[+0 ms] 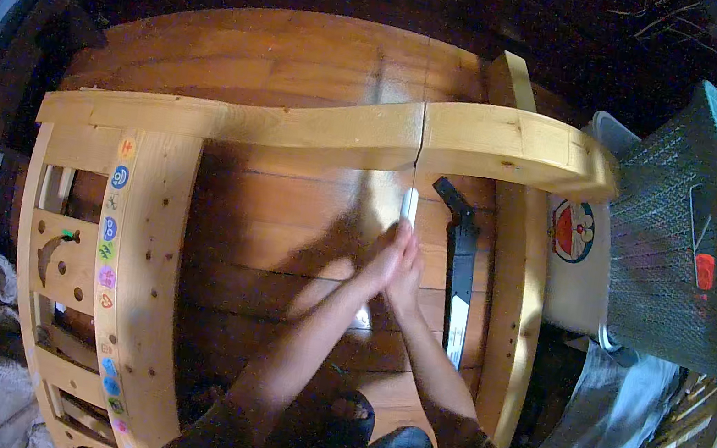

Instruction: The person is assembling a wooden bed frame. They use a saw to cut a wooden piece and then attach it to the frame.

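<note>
My left hand (386,258) and my right hand (409,267) are pressed together around the lower end of a pale handle (411,202). It looks like the handle of a hand saw, whose thin blade is seen edge-on. A dark line runs from the handle across the curved wooden rail (317,130) of a pale wood frame, and continues faintly beyond it. How deep the blade sits in the rail I cannot tell. Both hands are closed, with the fingers partly hidden, on the near side of the rail.
A long black object with an angled end (461,249) lies on the wooden floor (275,253) right of my hands. At the left stands a slatted side panel (157,240) with colourful stickers; at the right, a post (508,311) and a grey-green woven basket (680,244).
</note>
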